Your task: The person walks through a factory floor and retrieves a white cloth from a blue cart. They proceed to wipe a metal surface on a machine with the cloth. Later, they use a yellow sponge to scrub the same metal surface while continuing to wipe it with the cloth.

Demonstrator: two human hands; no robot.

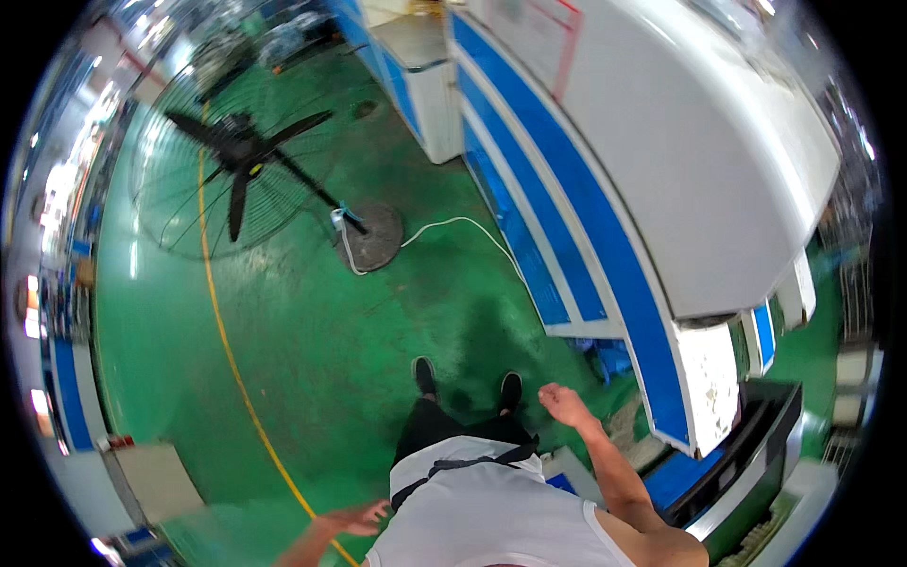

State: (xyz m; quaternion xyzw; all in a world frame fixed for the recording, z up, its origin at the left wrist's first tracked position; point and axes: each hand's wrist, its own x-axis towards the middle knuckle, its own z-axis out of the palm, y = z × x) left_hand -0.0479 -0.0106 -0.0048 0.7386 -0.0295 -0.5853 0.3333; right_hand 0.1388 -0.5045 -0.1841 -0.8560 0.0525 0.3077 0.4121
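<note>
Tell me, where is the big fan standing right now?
In the head view the fan stands on the green floor at upper left, ahead of the person, left of the white-and-blue machine.

left hand (351, 519) blurred, left forearm cut off by lower edge

Floor (312, 321): painted green, glossy, scuffed and darkened near the shoes (468, 378), which look black and matt. Machine (661, 170): smooth white and blue painted sheet metal, semi-gloss. Fan (231, 156): thin wire metal guard, black matt blades, dull grey round base. Cable (453, 225): white, smooth plastic. Shirt (482, 510): pale grey cloth, matt. Both hands, left (354, 518) and right (565, 404), are bare, holding nothing.
</note>
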